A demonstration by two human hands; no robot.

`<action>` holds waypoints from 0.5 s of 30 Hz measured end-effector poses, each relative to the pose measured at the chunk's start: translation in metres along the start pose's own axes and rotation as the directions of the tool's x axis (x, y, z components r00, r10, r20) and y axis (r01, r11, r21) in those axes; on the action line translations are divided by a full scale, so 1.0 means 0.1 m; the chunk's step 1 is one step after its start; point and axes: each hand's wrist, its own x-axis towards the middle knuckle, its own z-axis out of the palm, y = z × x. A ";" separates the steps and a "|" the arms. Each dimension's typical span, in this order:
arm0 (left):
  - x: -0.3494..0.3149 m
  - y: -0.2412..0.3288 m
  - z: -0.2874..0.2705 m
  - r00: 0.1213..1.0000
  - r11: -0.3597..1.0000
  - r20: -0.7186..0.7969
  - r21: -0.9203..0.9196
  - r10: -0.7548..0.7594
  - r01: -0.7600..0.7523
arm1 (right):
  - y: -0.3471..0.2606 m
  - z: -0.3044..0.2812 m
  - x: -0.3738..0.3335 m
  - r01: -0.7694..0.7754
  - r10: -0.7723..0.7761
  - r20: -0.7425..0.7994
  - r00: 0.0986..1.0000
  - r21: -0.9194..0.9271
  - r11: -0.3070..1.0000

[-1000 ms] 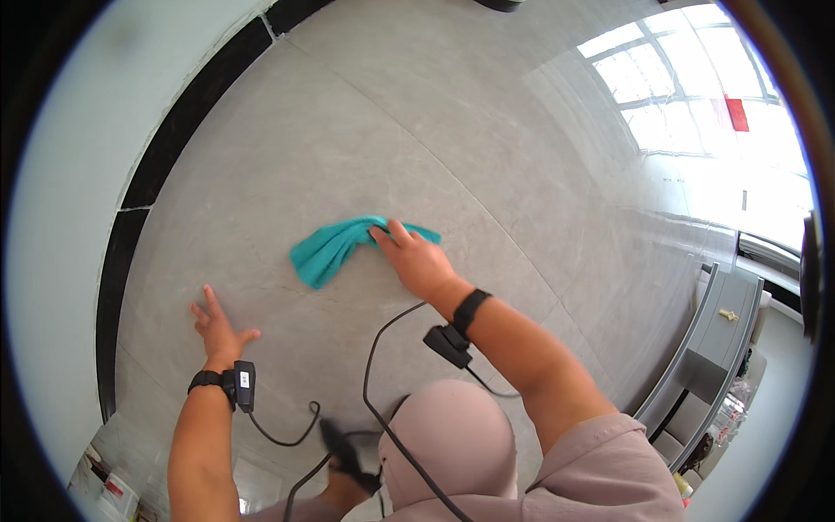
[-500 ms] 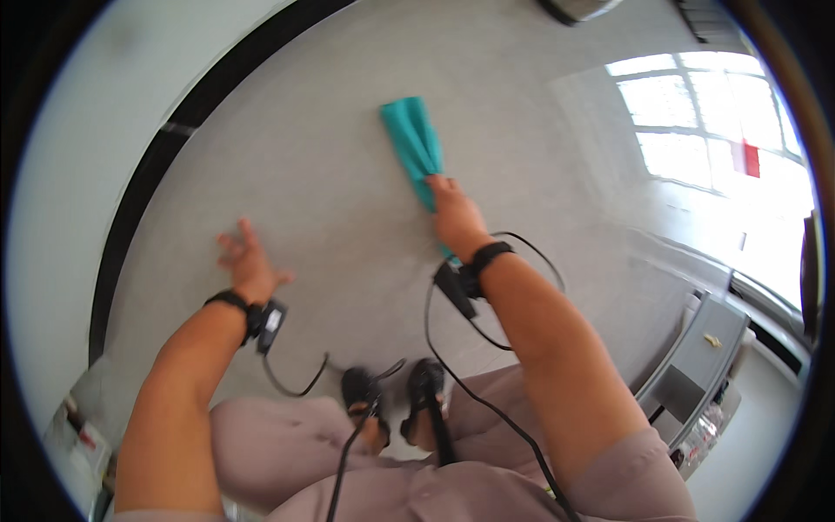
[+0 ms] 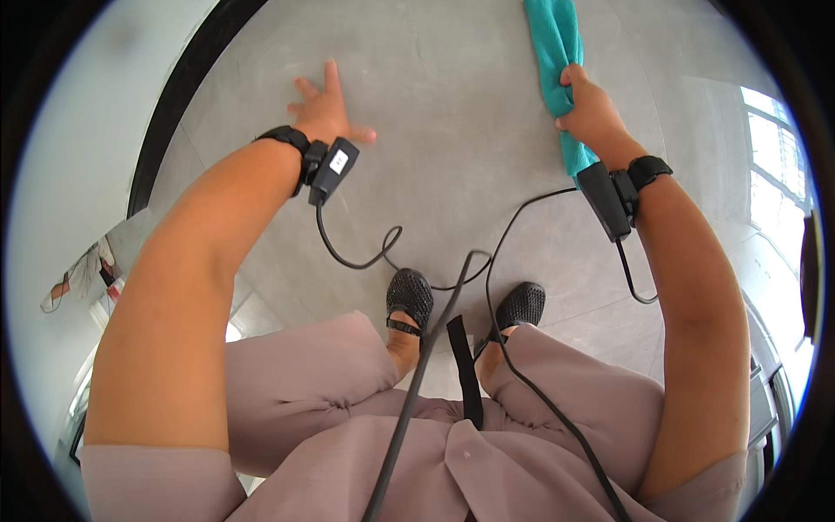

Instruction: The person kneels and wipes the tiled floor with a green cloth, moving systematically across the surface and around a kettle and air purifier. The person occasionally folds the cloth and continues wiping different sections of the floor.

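Nearest is a dusty-mauve collared fabric shirt (image 3: 330,470), with matching dusty-mauve trousers (image 3: 296,361) bent at the knees. A flat black fabric strap (image 3: 465,370) hangs at the middle, and a thick black rubbery cable (image 3: 409,400) and a thinner black cable (image 3: 557,413) run up across the lap. Past the knees, a woven black left shoe (image 3: 409,296) and a woven black right shoe (image 3: 522,304) stand apart on the smooth grey tiled floor (image 3: 435,174).

Farther out, each wrist carries a black plastic box on a band: the left box (image 3: 335,170) bears a white label, the right box (image 3: 602,198) shows none. The left hand (image 3: 322,113) is empty, its fingers spread wide over the floor; whether it touches is unclear. The right hand (image 3: 594,113) pinches a long, bunched teal cloth (image 3: 552,43) between thumb and fingers. The cloth reaches from beside the right box to the upper edge, where its end is cut off.

As a judgement, the handling looks midway: the cloth is taken up and gathered, not released or spread flat. The floor does not show how much is finished.

Farthest left, a black skirting strip (image 3: 187,70) borders a pale wall (image 3: 87,174).
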 end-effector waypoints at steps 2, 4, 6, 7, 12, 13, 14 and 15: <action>0.01 -0.03 0.03 0.999 1.000 -0.044 0.025 0.018 -0.017 | 0.03 0.02 -0.04 0.027 -0.027 -0.009 1.000 0.025 0.999; 0.00 -0.05 0.01 0.995 0.991 -0.046 -0.097 0.083 -0.087 | 0.07 0.04 -0.06 0.066 -0.066 -0.018 0.998 0.018 0.998; -0.02 -0.04 -0.09 0.975 0.967 -0.137 -0.162 0.177 -0.198 | 0.13 0.05 -0.04 0.148 -0.149 -0.058 0.987 -0.016 0.989; -0.03 -0.01 -0.19 0.968 0.953 -0.131 -0.189 0.216 -0.238 | 0.16 0.04 -0.03 0.132 -0.133 -0.034 0.991 -0.040 0.991; -0.42 -0.07 -1.14 0.937 0.826 0.010 -0.475 0.349 -0.303 | 0.32 0.07 -0.14 0.128 -0.130 -0.010 0.991 -0.107 0.986; -0.54 -0.11 -1.40 0.915 0.807 0.054 -0.493 0.401 -0.325 | 0.35 0.04 -0.20 0.084 -0.085 -0.008 0.996 -0.113 0.990; -0.66 -0.18 -1.59 0.912 0.739 0.009 -0.588 0.411 -0.327 | 0.38 0.04 -0.25 0.070 -0.075 -0.028 0.997 -0.153 0.986; -0.80 -0.30 -1.78 0.869 0.707 -0.023 -0.571 0.494 -0.417 | 0.41 0.04 -0.33 0.056 -0.066 -0.046 0.997 -0.184 0.981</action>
